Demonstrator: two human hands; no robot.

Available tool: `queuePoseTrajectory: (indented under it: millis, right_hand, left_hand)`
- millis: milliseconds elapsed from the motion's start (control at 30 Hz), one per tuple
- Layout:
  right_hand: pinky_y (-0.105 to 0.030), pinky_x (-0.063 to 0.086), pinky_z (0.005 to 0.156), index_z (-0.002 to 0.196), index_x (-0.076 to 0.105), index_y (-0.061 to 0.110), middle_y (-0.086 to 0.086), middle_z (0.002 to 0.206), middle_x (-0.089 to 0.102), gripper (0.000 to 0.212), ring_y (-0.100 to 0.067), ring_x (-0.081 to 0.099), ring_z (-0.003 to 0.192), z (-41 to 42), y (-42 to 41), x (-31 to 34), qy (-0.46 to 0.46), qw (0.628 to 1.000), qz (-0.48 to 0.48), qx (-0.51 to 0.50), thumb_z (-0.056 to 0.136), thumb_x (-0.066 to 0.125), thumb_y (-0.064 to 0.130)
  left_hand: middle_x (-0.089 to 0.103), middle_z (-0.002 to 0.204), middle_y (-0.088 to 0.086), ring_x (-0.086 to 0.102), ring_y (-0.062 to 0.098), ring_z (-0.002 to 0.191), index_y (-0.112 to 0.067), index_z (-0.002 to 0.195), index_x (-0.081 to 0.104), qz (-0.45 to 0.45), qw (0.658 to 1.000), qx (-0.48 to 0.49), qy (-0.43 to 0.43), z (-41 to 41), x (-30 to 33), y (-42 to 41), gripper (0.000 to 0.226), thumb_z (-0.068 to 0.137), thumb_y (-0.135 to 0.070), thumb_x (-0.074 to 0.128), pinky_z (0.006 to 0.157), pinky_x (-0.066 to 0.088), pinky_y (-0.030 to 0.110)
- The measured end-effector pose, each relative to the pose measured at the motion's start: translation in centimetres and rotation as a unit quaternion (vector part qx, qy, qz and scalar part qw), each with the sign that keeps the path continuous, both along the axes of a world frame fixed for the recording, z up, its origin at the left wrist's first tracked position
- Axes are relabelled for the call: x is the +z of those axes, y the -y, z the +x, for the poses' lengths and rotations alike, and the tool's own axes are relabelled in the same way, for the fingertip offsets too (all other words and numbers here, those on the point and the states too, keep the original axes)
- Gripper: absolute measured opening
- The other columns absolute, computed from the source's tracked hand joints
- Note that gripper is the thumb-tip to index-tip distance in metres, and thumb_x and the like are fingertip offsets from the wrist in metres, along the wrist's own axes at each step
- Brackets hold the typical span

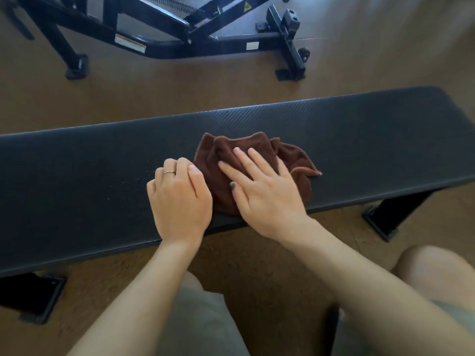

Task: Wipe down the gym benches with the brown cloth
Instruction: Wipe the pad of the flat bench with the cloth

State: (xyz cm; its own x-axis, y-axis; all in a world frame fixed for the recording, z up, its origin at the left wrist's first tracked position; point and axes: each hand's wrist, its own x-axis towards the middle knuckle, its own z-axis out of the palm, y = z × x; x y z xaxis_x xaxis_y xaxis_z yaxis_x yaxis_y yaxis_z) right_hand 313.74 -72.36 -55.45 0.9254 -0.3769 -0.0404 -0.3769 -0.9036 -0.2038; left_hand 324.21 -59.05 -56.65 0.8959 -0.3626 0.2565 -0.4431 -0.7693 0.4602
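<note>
The brown cloth (257, 170) is bunched on the middle of the black flat bench (359, 140), near its front edge. It is pressed down by the right hand (262, 191), fingers straight and spread. The left hand (177, 199), a ring worn, is rested beside it with fingers curled, nothing held. Beyond, a black bench frame (180, 47) is seen on the brown floor (180, 86).

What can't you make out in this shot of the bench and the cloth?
Head view only:
- Left hand: its curled fingers hide whether they grip the brown cloth.
- Cloth under the right hand: covered by the palm.
- Bench: its left end is cut by the frame edge.
- Frame labels: too small to read.
</note>
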Motion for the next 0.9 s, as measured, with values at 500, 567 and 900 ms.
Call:
queuePoseTrajectory:
  millis: [500, 567, 900]
  right_hand:
    - [-0.053, 0.012, 0.128, 0.159, 0.028, 0.046, 0.010, 0.171, 0.020, 0.053, -0.016, 0.012, 0.159, -1.5, -3.4, 0.2, 0.005, 1.000, -0.009, -0.029, 0.108, 0.015, 0.048]
    - [-0.052, 0.013, 0.127, 0.160, 0.025, 0.048, 0.011, 0.172, 0.017, 0.053, -0.014, 0.010, 0.159, -1.6, 0.2, 0.2, -0.007, 0.997, -0.012, -0.078, 0.107, 0.015, 0.049]
    - [-0.054, 0.007, 0.128, 0.161, 0.027, 0.044, 0.012, 0.172, 0.015, 0.055, -0.017, 0.007, 0.160, -0.6, -7.7, 0.4, -0.011, 0.999, -0.003, -0.051, 0.108, 0.013, 0.048]
  left_hand:
    - [0.058, 0.090, 0.002, 0.050, 0.017, 0.082, -0.013, 0.094, 0.062, 0.009, 0.994, -0.106, 0.034, 1.9, 1.6, -3.8, 0.036, 0.105, -0.027, 0.030, 0.081, 0.038, 0.039]
    - [0.061, 0.099, 0.006, 0.053, 0.022, 0.091, -0.013, 0.099, 0.063, 0.050, 0.991, -0.106, 0.061, 3.7, 1.5, -6.5, 0.035, 0.105, -0.028, 0.032, 0.084, 0.038, 0.040]
    - [0.060, 0.111, 0.005, 0.055, 0.025, 0.103, -0.016, 0.105, 0.060, 0.057, 0.994, -0.074, 0.050, 5.0, -0.2, -8.8, 0.025, 0.103, -0.026, 0.038, 0.092, 0.045, 0.046]
